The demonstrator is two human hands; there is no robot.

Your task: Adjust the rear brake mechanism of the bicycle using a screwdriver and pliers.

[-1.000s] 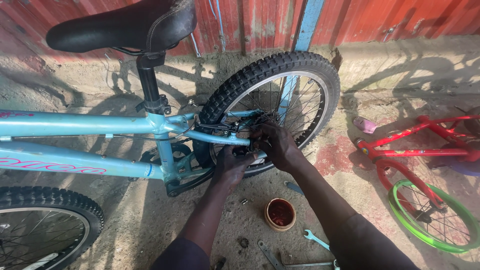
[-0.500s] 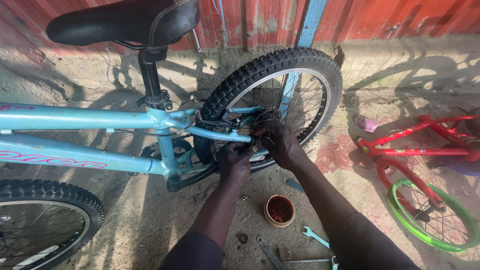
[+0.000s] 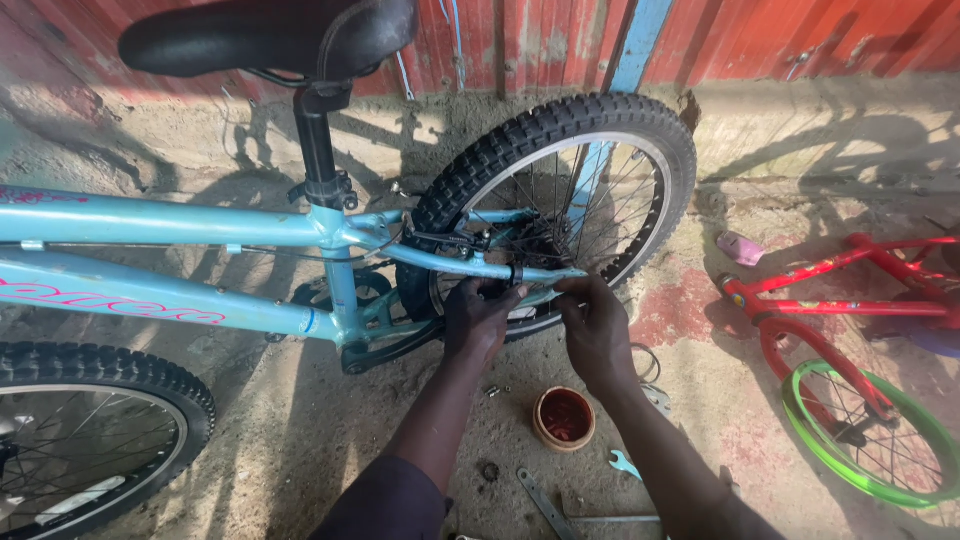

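Rear wheel of a light-blue bicycle, directly above both hands. Left hand curled against the wheel's lower rim beneath the blue stay; right hand pinching the stay's end near the hub, what it grips too small to tell. One small round orange-brown tub on the ground between the forearms, reddish inside. One red bicycle with a green-rimmed wheel lies well apart
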